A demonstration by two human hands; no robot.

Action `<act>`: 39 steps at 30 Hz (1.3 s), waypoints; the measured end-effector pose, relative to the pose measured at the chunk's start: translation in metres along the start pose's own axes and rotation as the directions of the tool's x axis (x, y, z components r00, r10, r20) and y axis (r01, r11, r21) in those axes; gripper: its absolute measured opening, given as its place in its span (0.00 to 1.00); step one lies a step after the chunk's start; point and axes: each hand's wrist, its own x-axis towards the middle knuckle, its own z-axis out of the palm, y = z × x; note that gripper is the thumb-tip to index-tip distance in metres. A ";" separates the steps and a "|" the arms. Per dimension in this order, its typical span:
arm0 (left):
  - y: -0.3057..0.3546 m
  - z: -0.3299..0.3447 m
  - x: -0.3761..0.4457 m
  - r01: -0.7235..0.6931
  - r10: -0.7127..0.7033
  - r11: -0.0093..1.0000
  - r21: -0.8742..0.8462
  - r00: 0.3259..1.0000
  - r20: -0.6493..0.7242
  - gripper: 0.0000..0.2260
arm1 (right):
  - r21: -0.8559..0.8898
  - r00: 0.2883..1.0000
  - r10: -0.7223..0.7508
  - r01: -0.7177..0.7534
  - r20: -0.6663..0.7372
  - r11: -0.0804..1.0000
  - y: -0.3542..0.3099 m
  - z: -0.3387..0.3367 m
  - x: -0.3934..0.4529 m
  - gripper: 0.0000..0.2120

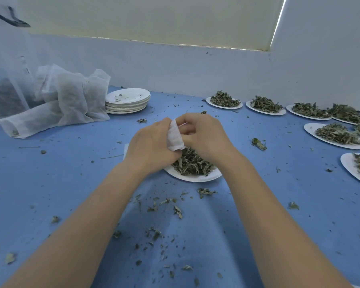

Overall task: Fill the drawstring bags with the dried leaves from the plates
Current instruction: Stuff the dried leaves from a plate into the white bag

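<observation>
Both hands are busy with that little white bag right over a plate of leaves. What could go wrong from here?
The left hand and right hand hold the small white bag above the plate. Its mouth looks narrow, so leaves may well miss it; many crumbs already litter the blue table. A forearm sweeping right could also knock the full plates there.

No readable text, labels, brands or numbers anywhere in view. Only candidate: dark strokes on the translucent bag at the top-left corner, cut off by the frame edge and too blurred to make out as letters. Plates, mesh bags and worktop carry no print.
</observation>
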 end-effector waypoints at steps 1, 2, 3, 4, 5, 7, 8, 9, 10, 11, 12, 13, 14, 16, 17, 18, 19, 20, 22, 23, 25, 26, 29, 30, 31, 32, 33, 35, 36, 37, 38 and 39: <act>-0.001 -0.001 0.000 0.006 -0.006 1.000 0.004 1.000 0.007 0.16 | -0.009 0.998 0.010 -0.010 0.058 1.000 0.000 -0.003 0.000 0.09; -0.002 -0.001 0.000 0.014 -0.014 1.000 0.005 1.000 0.016 0.16 | -0.007 0.992 0.019 -0.018 0.124 1.000 0.000 -0.006 -0.001 0.10; -0.003 -0.002 0.000 0.019 -0.019 1.000 0.006 1.000 0.024 0.16 | 0.017 0.982 0.021 -0.025 0.185 1.000 0.000 -0.008 -0.001 0.11; -0.004 -0.002 0.000 0.018 -0.019 1.000 0.009 0.999 0.030 0.16 | 0.055 0.974 0.017 -0.030 0.226 0.998 0.000 -0.011 -0.002 0.12; -0.005 -0.003 0.000 0.014 -0.015 1.000 0.019 0.999 0.036 0.17 | 0.091 0.971 0.010 -0.033 0.238 0.995 0.001 -0.013 -0.003 0.13; -0.005 -0.005 0.000 0.000 -0.003 0.998 0.066 0.999 0.045 0.17 | 0.121 0.981 0.010 -0.034 0.195 0.992 0.002 -0.015 -0.002 0.14; -0.006 -0.005 0.000 -0.006 0.001 0.995 0.098 0.999 0.049 0.16 | 0.117 0.988 0.019 -0.038 0.155 0.992 0.003 -0.016 -0.002 0.15; -0.007 -0.006 0.001 -0.008 0.001 0.991 0.131 0.999 0.053 0.15 | 0.092 0.993 0.030 -0.040 0.111 0.995 0.004 -0.017 -0.001 0.16; -0.007 -0.007 0.001 -0.009 0.000 0.987 0.163 0.998 0.056 0.15 | 0.041 0.997 0.038 -0.041 0.068 0.998 0.005 -0.018 -0.001 0.17; -0.008 -0.008 0.002 -0.013 0.001 0.981 0.195 0.998 0.059 0.15 | -0.038 0.999 0.041 -0.040 0.030 0.998 0.006 -0.020 0.000 0.18; -0.008 -0.009 0.002 -0.015 0.000 0.975 0.220 0.998 0.065 0.15 | -0.131 0.999 0.044 -0.042 0.009 0.991 0.007 -0.022 -0.001 0.19; -0.008 -0.010 0.001 -0.015 -0.002 0.972 0.233 0.997 0.072 0.16 | -0.217 0.999 0.047 -0.045 0.007 0.975 0.007 -0.023 -0.002 0.19; -0.007 -0.011 0.001 -0.017 -0.001 0.972 0.233 0.997 0.075 0.15 | -0.289 0.998 0.054 -0.045 0.022 0.956 0.005 -0.025 -0.002 0.18; -0.005 -0.015 -0.001 -0.008 -0.013 0.973 0.232 0.996 0.088 0.15 | -0.415 0.992 0.083 -0.037 0.094 0.909 -0.001 -0.029 -0.001 0.14; -0.003 -0.018 -0.003 0.002 -0.023 0.972 0.234 0.996 0.088 0.14 | -0.470 0.987 0.093 -0.021 0.131 0.882 -0.005 -0.032 -0.001 0.12; -0.003 -0.021 -0.006 0.012 -0.032 0.971 0.238 0.996 0.079 0.14 | -0.508 0.982 0.098 -0.003 0.160 0.861 -0.010 -0.035 -0.003 0.10; -0.001 -0.024 -0.008 0.020 -0.036 0.971 0.239 0.997 0.063 0.14 | -0.530 0.978 0.097 0.016 0.185 0.848 -0.015 -0.039 -0.005 0.07; 0.000 -0.028 -0.012 0.030 -0.043 0.971 0.239 0.998 0.049 0.13 | -0.544 0.971 0.104 0.030 0.215 0.838 -0.019 -0.042 -0.009 0.05; 0.003 -0.034 -0.020 0.049 -0.060 0.973 0.225 0.997 0.043 0.14 | -0.572 0.942 0.153 0.048 0.298 0.819 -0.020 -0.048 -0.021 0.03; 0.005 -0.037 -0.024 0.056 -0.068 0.975 0.215 0.997 0.049 0.14 | -0.594 0.921 0.181 0.064 0.345 0.802 -0.019 -0.050 -0.029 0.03; 0.009 -0.039 -0.032 0.064 -0.081 0.974 0.215 0.994 0.069 0.13 | -0.631 0.887 0.218 0.101 0.408 0.769 -0.013 -0.050 -0.043 0.05; 0.010 -0.040 -0.035 0.067 -0.087 0.972 0.224 0.993 0.078 0.13 | -0.634 0.878 0.224 0.110 0.423 0.766 -0.010 -0.049 -0.049 0.06; 0.014 -0.041 -0.042 0.069 -0.090 0.968 0.242 0.993 0.079 0.13 | -0.633 0.874 0.219 0.122 0.433 0.764 -0.003 -0.041 -0.060 0.10; 0.015 -0.041 -0.043 0.071 -0.091 0.968 0.242 0.993 0.071 0.12 | -0.640 0.878 0.215 0.125 0.427 0.758 -0.001 -0.037 -0.062 0.10; 0.016 -0.041 -0.045 0.074 -0.090 0.968 0.239 0.994 0.059 0.12 | -0.643 0.882 0.209 0.129 0.422 0.755 0.000 -0.034 -0.064 0.10; 0.017 -0.040 -0.045 0.076 -0.089 0.969 0.236 0.995 0.043 0.12 | -0.639 0.886 0.199 0.132 0.418 0.757 0.001 -0.031 -0.065 0.09; 0.017 -0.039 -0.046 0.076 -0.085 0.969 0.236 0.996 0.026 0.12 | -0.625 0.893 0.184 0.130 0.411 0.770 0.002 -0.030 -0.066 0.08; 0.016 -0.037 -0.046 0.077 -0.079 0.964 0.253 0.997 -0.003 0.13 | -0.543 0.930 0.146 0.065 0.337 0.837 0.004 -0.034 -0.064 0.05; 0.015 -0.036 -0.045 0.081 -0.080 0.961 0.265 0.997 -0.014 0.13 | -0.493 0.957 0.125 0.020 0.260 0.870 0.005 -0.038 -0.060 0.04; 0.013 -0.034 -0.044 0.088 -0.086 0.958 0.275 0.996 -0.021 0.14 | -0.467 0.980 0.104 -0.012 0.172 0.884 0.008 -0.042 -0.054 0.04; 0.012 -0.032 -0.044 0.096 -0.094 0.955 0.279 0.995 -0.023 0.14 | -0.483 0.991 0.089 -0.030 0.100 0.875 0.010 -0.046 -0.047 0.05; 0.011 -0.029 -0.043 0.102 -0.101 0.955 0.277 0.995 -0.020 0.14 | -0.529 0.995 0.086 -0.042 0.059 0.847 0.013 -0.049 -0.040 0.07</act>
